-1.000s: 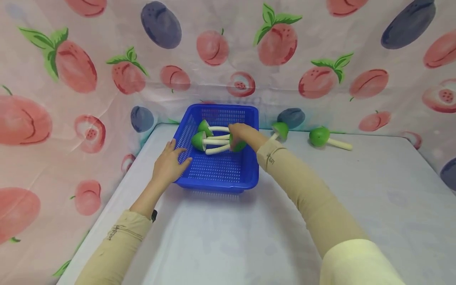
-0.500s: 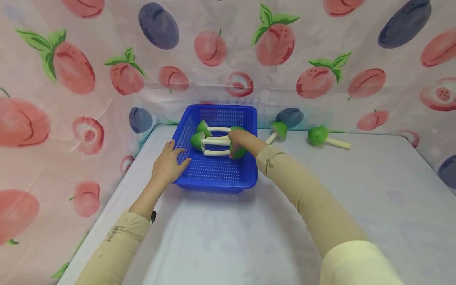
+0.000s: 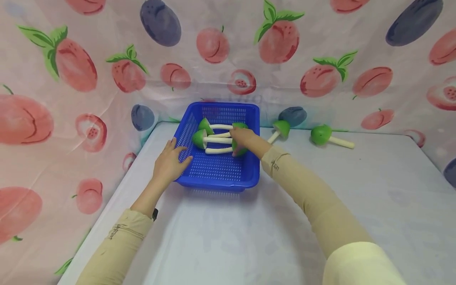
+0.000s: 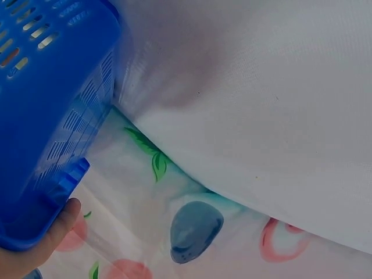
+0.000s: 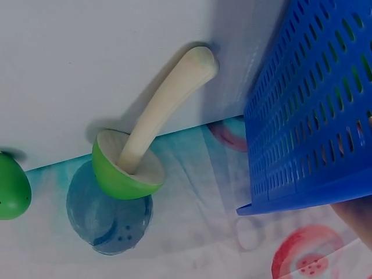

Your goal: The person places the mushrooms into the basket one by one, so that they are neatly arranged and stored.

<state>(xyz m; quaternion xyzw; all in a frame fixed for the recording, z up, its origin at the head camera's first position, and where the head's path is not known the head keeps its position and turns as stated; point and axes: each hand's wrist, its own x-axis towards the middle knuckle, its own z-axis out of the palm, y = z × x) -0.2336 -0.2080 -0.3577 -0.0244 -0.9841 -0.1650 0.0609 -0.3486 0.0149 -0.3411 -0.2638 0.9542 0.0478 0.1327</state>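
A blue plastic basket (image 3: 213,184) on the white table holds several toy mushrooms with green caps and cream stems, laid side by side. Two caps, one being this green cap (image 3: 198,139), lie at the left inside; others lie at the right. My right hand (image 3: 246,138) reaches over the basket's right wall, fingers curled round the green cap of a toy mushroom (image 3: 219,151), hiding part of it. On the left rim rests my left hand (image 3: 168,164), fingers spread; the left wrist view shows a finger (image 4: 65,221) along the rim.
Right of the basket, one toy mushroom (image 3: 281,129) lies cap-back on the table, its stem pointing toward the basket. Farther right lies another toy mushroom (image 3: 320,135), stem to the right. A fruit-print cloth (image 3: 213,87) rises behind and at the left.
The front mushroom's stem in the basket has swung from slanted to nearly level under my right hand. That hand has shifted slightly, uncovering more of the rear right cap. My left hand stays put.
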